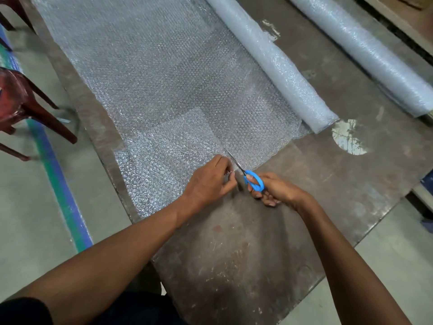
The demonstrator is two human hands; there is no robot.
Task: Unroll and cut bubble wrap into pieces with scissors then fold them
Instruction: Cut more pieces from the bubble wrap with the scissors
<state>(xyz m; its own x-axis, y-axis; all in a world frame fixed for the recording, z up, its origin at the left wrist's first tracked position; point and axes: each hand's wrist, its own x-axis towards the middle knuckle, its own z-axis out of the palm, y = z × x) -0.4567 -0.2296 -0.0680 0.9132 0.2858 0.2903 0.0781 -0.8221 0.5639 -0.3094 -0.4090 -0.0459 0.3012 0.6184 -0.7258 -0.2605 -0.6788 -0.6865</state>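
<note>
- Bubble wrap sheet [164,73] lies unrolled flat along the worn table [246,254], still joined to its roll [269,59] on the far right side.
- Second roll [365,50] sits well apart, near the table's far edge; not in use.
- Folded or doubled patch [173,137] of wrap lies on the sheet near the left hand; layers look denser there, whether it is a separate piece I cannot tell.
- Right hand [274,188] grips the scissors [248,174] by the blue handles, fingers through the loops; blades point away, into the near edge of the sheet.
- Left hand [210,181] pinches the wrap's near edge just beside the blades, thumb and fingers curled on the film.
- Step in hand, by my reading: the start of a cut, blades barely into the edge.
- Next move calls for keeping the film taut at the pinch and running the scissors straight across toward the far side; slack film would likely bunch in the blades and wander off line.
- Dark red chair [23,97] stands on the floor to the left.
</note>
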